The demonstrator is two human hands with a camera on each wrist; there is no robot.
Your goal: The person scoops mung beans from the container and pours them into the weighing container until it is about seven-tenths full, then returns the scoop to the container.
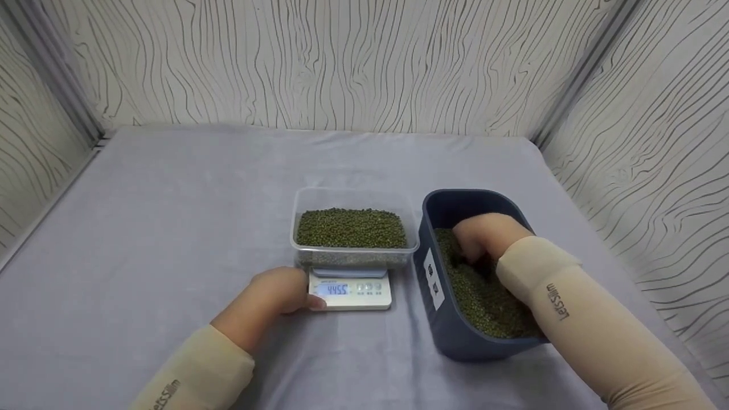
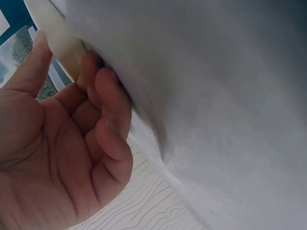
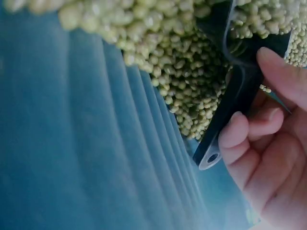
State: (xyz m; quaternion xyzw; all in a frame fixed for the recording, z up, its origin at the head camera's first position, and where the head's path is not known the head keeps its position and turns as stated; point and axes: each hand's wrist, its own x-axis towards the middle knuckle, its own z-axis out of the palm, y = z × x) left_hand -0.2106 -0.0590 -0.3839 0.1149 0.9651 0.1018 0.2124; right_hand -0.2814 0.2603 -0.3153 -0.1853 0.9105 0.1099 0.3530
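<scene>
**Hands at scale and bin on a cloth-covered table**

At far left, a grey post [image 1: 54, 74] stands where patterned wall panels [image 1: 285, 68] meet; the panels line the left, back and right sides. The pale tablecloth [image 1: 159, 199] is lightly creased and spreads broadly from the table's left edge to the left hand [image 1: 276, 291]. That hand's thumb and fingers pinch the front left corner of a white scale [image 1: 373, 303].

The scale stands near mid-table, well apart from the back edge. On it sits a clear container [image 1: 356, 249] of green beans [image 1: 353, 228], its right rim just beside a dark blue bin [image 1: 441, 333]; contact cannot be told.

Inside the bin, the right hand [image 1: 492, 234] grips the handle of a black scoop [image 3: 235, 96] among more beans. A narrower strip of cloth separates the bin from the right-hand panel.
</scene>
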